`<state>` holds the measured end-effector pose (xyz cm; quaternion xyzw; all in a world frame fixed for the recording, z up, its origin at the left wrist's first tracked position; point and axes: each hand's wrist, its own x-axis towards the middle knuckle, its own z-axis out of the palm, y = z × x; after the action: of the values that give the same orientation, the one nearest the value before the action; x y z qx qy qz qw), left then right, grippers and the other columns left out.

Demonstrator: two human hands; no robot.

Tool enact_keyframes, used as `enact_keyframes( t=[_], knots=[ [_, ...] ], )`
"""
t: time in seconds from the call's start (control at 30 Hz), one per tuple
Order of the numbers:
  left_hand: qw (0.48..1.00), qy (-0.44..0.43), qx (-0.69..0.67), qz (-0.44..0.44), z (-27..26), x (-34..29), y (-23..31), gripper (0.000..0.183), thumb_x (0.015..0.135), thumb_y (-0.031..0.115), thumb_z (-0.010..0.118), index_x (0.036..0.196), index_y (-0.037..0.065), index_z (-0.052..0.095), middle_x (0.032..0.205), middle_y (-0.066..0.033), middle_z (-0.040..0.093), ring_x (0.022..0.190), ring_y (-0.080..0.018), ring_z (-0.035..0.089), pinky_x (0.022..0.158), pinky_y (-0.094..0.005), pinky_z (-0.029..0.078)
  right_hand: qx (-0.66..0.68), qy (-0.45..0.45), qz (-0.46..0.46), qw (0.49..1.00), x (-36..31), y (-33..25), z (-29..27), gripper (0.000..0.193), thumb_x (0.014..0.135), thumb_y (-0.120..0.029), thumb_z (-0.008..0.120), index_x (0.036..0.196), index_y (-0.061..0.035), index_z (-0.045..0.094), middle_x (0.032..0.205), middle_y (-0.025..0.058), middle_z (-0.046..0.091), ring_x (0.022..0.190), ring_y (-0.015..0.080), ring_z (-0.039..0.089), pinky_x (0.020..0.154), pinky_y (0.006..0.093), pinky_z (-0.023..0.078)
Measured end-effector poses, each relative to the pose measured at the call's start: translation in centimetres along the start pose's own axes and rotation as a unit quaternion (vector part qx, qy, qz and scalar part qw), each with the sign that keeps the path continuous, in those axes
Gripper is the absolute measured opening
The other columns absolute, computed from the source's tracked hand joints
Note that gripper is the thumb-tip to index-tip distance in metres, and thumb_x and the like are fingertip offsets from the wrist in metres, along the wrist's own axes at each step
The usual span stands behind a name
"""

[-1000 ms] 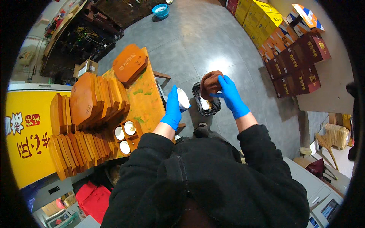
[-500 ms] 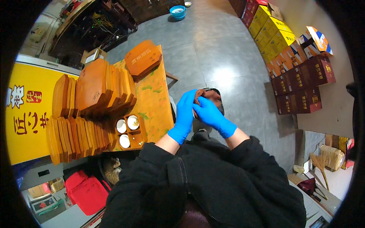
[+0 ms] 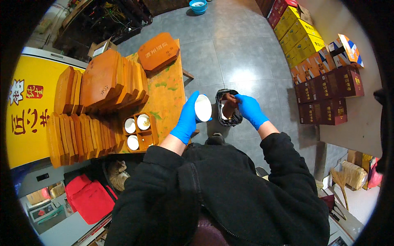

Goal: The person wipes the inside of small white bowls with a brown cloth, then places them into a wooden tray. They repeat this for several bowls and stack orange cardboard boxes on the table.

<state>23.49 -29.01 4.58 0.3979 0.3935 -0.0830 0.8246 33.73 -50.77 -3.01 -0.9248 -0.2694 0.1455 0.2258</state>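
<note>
We observe one view, from a fisheye camera on the wearer's head, facing steeply down over the black jacket (image 3: 242, 180). The left hand (image 3: 186, 119) and right hand (image 3: 251, 111) sit near, mid-frame; the surface (image 3: 170, 100) lies left, the floor (image 3: 201, 55) stretches beyond. We note bent edges.

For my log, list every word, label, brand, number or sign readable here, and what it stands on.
I don't copy wording; printing stands on:
Yellow panel: large dark characters, plus a red label.
Farthest wooden board: pale characters.
Dark red boxes: gold-coloured characters.
Yellow boxes: dark print, too small to read.
Orange-and-white boxes: too small to read.
</note>
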Motion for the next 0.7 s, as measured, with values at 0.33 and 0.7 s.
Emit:
enact_keyframes(
  t=[0.33, 0.7],
  knots=[
    [0.998, -0.024, -0.019, -0.047, -2.6, 0.9, -1.8, 0.051, 0.083, 0.048, 0.051, 0.118, 0.011, 0.049, 0.110, -0.0114, 0.056, 0.098, -0.0293, 0.056, 0.072, -0.0533, 0.049, -0.037, 0.078, 0.016, 0.996, -1.5, 0.8, 2.3, 0.048, 0.079, -0.009, 0.052, 0.125, -0.0223, 0.047, 0.114, 0.0145, 0.055, 0.082, 0.0337, 0.061, 0.068, 0.0398, 0.050],
    [0.881, -0.257, 0.331, 0.221, -0.8, 0.7, -2.4, 0.044, 0.092, 0.037, 0.035, 0.124, 0.007, 0.044, 0.120, -0.0101, 0.054, 0.109, -0.0210, 0.051, 0.096, -0.0335, 0.038, 0.102, 0.130, -0.175, 0.971, -6.7, -8.6, -1.9, 0.059, 0.070, -0.001, 0.060, 0.126, -0.0067, 0.042, 0.106, 0.0186, 0.053, 0.077, 0.0352, 0.057, 0.063, 0.0386, 0.048]
  ],
)
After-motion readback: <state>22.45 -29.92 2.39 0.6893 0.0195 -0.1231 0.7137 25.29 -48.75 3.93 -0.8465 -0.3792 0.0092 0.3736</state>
